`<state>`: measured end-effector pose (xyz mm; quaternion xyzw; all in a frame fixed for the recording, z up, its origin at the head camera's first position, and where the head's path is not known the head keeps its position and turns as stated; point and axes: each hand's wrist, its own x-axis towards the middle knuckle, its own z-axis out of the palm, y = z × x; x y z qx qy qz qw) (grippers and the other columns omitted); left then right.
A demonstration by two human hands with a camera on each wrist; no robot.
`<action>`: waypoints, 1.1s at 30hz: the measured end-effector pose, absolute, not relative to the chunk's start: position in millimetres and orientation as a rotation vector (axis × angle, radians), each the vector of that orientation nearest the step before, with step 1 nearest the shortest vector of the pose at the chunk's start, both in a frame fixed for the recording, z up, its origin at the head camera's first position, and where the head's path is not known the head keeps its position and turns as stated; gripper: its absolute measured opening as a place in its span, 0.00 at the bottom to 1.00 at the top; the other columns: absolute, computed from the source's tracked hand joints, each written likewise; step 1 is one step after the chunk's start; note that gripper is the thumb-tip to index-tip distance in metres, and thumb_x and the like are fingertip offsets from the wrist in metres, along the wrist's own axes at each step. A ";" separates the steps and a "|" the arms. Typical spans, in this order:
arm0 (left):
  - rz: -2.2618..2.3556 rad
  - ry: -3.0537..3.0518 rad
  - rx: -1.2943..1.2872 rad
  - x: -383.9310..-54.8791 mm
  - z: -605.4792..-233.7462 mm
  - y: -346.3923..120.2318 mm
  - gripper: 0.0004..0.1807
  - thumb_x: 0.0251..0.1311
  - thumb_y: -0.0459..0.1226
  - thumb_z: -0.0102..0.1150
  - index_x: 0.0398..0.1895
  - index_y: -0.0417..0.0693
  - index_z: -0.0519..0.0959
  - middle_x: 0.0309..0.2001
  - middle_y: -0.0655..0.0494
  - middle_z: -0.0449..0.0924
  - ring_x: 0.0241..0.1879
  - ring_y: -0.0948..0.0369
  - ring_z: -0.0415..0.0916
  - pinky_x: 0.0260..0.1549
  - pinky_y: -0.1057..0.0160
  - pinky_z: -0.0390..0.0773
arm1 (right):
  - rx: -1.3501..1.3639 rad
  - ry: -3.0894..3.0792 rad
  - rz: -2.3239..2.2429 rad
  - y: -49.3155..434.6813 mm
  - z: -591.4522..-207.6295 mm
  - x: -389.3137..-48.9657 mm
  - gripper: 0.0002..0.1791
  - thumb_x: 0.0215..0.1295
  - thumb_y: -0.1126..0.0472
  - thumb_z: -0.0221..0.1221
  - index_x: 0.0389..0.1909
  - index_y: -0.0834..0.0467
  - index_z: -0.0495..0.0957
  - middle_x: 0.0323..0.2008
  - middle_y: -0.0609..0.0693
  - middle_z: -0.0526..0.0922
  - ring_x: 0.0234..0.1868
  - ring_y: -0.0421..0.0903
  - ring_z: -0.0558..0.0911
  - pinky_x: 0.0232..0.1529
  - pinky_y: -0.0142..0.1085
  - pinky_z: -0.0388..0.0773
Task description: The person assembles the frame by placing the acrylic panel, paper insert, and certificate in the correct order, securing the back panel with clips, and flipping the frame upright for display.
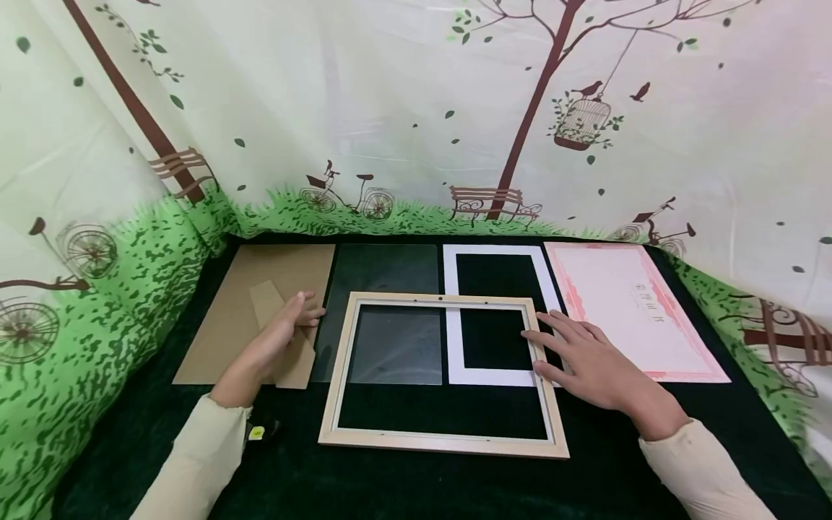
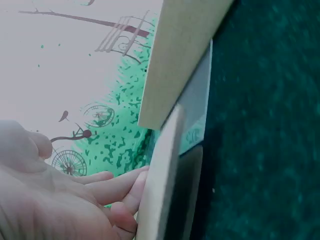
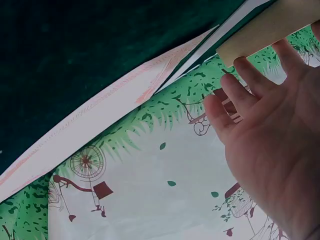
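A pale wooden picture frame (image 1: 445, 446) lies at the centre, overlapping a clear sheet (image 1: 396, 343) and a white mat (image 1: 497, 377). My right hand (image 1: 588, 361), fingers spread, touches the frame's right bar. In the right wrist view its fingertips (image 3: 241, 65) meet the edge of the wooden bar (image 3: 270, 32). On the left, my left hand (image 1: 276, 343) is over the brown backing board (image 1: 224, 310), by its stand strip (image 1: 265, 296). In the left wrist view the extended fingers (image 2: 117, 186) are against a pale board edge (image 2: 162, 185); part of their contact is hidden.
At the far right lies a pink-bordered sheet (image 1: 624, 318) with writing. A small dark object with a yellow label (image 1: 257, 432) sits by the left sleeve. Dark green cloth (image 1: 390, 491) covers the table, and a printed curtain (image 1: 377, 108) hangs behind.
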<state>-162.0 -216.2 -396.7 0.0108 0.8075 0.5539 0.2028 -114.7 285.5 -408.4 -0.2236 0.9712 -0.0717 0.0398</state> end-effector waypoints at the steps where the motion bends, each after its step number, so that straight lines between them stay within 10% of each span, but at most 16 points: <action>1: 1.560 2.239 0.010 -161.5 -396.0 -216.4 0.40 0.76 0.61 0.17 0.81 0.48 0.36 0.78 0.38 0.49 0.76 0.39 0.49 0.71 0.39 0.49 | -0.694 2.980 -0.224 285.1 -406.8 -115.3 0.32 0.71 0.34 0.50 0.73 0.39 0.64 0.77 0.55 0.56 0.77 0.59 0.54 0.69 0.62 0.51; 11: 1.888 1.914 -0.177 -161.5 -396.3 -215.7 0.37 0.78 0.56 0.29 0.79 0.44 0.47 0.80 0.43 0.46 0.70 0.52 0.53 0.40 0.66 0.58 | -0.857 2.888 -0.521 220.9 -367.0 -131.6 0.32 0.70 0.42 0.57 0.71 0.50 0.68 0.74 0.53 0.63 0.74 0.55 0.64 0.68 0.61 0.62; 22: 1.932 1.845 -0.112 -161.4 -394.2 -222.5 0.37 0.79 0.56 0.27 0.80 0.43 0.43 0.81 0.43 0.40 0.79 0.46 0.43 0.50 0.64 0.59 | -0.501 2.641 -0.788 123.6 -381.1 -227.8 0.27 0.76 0.51 0.51 0.69 0.62 0.69 0.63 0.62 0.73 0.61 0.56 0.74 0.57 0.49 0.75; 33: 1.991 1.747 -0.081 -163.8 -391.9 -226.1 0.35 0.78 0.57 0.30 0.79 0.50 0.46 0.81 0.43 0.37 0.79 0.47 0.42 0.50 0.67 0.64 | -0.321 2.650 -0.905 120.0 -409.2 -247.3 0.34 0.72 0.43 0.55 0.73 0.55 0.65 0.61 0.62 0.69 0.53 0.53 0.73 0.45 0.44 0.73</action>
